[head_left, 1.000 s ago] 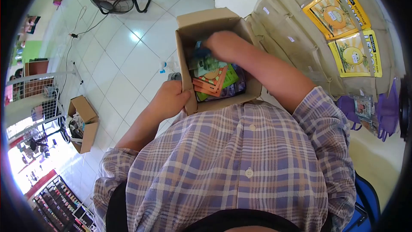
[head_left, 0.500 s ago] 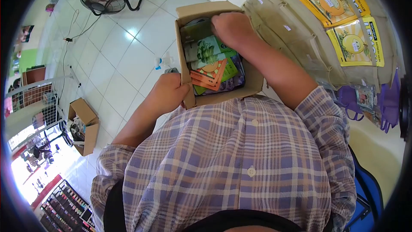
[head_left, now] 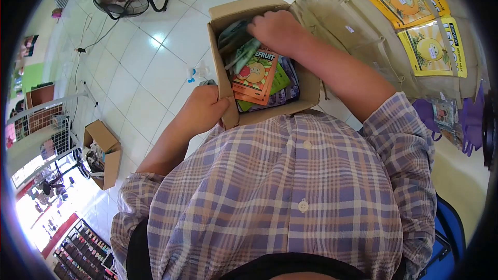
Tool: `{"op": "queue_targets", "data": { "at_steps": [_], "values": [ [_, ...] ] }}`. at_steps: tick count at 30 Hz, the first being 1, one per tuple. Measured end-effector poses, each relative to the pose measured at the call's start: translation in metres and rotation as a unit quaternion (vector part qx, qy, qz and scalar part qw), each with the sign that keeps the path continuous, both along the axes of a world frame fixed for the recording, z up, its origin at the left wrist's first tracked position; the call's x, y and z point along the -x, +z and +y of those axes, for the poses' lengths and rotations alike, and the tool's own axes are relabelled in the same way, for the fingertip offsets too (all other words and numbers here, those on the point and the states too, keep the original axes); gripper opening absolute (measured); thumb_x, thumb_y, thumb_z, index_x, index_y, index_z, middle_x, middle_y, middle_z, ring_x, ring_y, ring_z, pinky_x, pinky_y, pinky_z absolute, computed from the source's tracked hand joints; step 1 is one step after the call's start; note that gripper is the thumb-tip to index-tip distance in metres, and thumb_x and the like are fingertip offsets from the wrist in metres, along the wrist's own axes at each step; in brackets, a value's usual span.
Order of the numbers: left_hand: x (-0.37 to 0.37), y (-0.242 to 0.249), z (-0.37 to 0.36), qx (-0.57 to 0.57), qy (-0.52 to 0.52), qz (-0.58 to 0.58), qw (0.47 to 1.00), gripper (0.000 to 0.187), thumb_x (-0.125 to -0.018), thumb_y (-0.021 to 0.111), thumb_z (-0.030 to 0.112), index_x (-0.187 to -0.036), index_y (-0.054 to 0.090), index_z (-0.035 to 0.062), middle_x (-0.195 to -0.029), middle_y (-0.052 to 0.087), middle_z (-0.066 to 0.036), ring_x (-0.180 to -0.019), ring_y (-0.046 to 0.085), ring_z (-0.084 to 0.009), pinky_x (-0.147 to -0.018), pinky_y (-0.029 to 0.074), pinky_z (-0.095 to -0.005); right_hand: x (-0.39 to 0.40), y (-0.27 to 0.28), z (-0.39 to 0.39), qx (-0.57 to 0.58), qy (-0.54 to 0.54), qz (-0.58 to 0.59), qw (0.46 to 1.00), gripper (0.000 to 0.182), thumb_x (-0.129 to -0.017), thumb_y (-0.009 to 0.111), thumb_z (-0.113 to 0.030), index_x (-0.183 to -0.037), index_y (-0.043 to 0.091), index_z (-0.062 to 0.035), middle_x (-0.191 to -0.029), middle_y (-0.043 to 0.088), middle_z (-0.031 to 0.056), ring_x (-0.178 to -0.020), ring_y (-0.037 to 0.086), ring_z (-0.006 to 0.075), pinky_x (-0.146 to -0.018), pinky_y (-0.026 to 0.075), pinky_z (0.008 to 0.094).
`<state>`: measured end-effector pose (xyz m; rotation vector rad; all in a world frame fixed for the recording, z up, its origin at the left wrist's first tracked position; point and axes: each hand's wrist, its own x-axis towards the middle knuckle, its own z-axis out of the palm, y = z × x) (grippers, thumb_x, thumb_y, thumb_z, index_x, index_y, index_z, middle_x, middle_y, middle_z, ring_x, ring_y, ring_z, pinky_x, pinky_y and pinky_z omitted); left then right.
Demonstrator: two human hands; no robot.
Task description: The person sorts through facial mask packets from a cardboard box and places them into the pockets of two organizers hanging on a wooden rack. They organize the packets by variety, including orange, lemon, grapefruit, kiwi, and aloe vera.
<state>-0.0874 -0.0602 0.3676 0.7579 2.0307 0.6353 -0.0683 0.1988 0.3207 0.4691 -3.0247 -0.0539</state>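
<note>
1. Plaid shirt (head_left: 290, 197) fills the near part of our view, sleeves pushed up on both forearms, and the open cardboard box (head_left: 311, 91) sits right against our chest.

2. Our left hand (head_left: 203, 110) is wrapped around the box's near left wall, thumb over the rim, steadying it.

3. Inside the box, sachets (head_left: 262, 80) are packed on edge in a loose stack: an orange grapefruit packet (head_left: 255, 71) faces up on top, with green and purple ones tucked beneath and beside it.

4. Our right hand (head_left: 277, 30) is curled down into the far end of the box, fingers closed among the pale green packets (head_left: 239, 52) there. We cannot tell whether it truly grips one or only presses them back, since the fingertips are hidden.

5. We judge the step to be sorting through the packets for one to lift out. Next move calls for pinching a single sachet by its top edge and drawing it straight up, while the left hand holds the box firm so the rest do not spill.

6. Further off, right of the box, hangs a beige pocket organiser (head_left: 358, 36) with two yellow lemon packets (head_left: 430, 46) in its pockets.

7. On the tiled floor beyond lie a fan (head_left: 122, 0) and a smaller open carton (head_left: 104, 150).
</note>
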Motion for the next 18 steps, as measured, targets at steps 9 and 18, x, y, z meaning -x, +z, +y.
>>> {"op": "queue_targets", "data": {
  "at_steps": [9, 18],
  "values": [
    [-0.007, -0.002, 0.000, -0.005, 0.042, -0.022, 0.999, 0.028, -0.087, 0.051, 0.015, -0.079, 0.064, -0.0087, -0.069, 0.064, -0.022, -0.067, 0.067, -0.0332, -0.064, 0.053, -0.0410, 0.001, -0.021, -0.026, 0.160, -0.310, -0.241, 0.906, 0.039, -0.087, 0.062, -0.041, -0.099, 0.073, -0.0058, -0.098, 0.069, 0.0203, -0.097, 0.066, 0.0347, -0.083, 0.053, 0.0440],
    [-0.008, 0.004, 0.005, -0.015, 0.058, -0.053, 0.997, 0.030, -0.088, 0.050, 0.013, -0.076, 0.063, -0.0115, -0.065, 0.064, -0.020, -0.057, 0.067, -0.0273, -0.056, 0.054, -0.0369, 0.005, -0.048, -0.029, 0.045, -0.266, -0.232, 0.935, 0.031, -0.077, 0.067, -0.019, -0.103, 0.073, -0.0044, -0.112, 0.067, 0.0201, -0.105, 0.065, 0.0289, -0.092, 0.052, 0.0393]
  ]
}}
